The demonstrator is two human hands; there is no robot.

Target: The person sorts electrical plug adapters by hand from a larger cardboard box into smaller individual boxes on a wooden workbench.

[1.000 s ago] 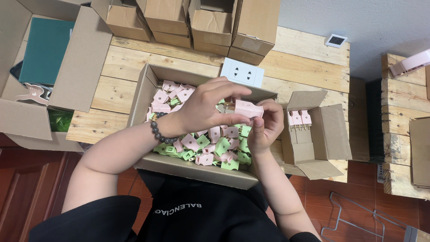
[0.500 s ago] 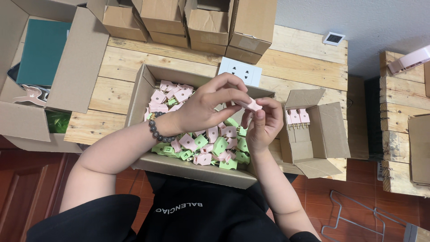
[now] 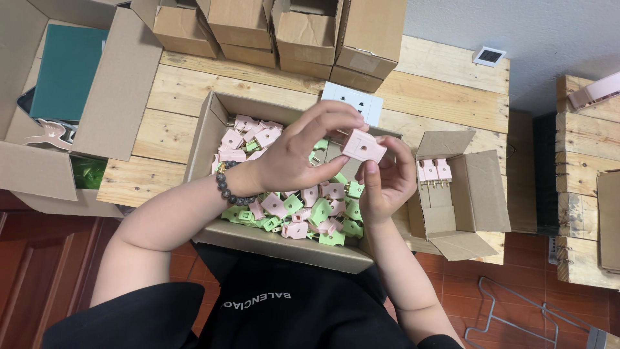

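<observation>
Pinching one pink plug between left hand and right hand; a loose grip could drop it into the box at 6 o'clock.

Small packing workshop: pallet-wood bench, stacked cartons, open box of pink and green plugs.

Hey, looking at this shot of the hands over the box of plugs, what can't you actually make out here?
All from the head view:
- Underside of the pink plug: covered by the fingertips of the left hand and right hand.
- Plugs in the middle of the big carton: hidden under both hands.
- Depth of the small side box: only the tops of its pink plugs show.
- Pink object at the right edge: cut off.
</observation>
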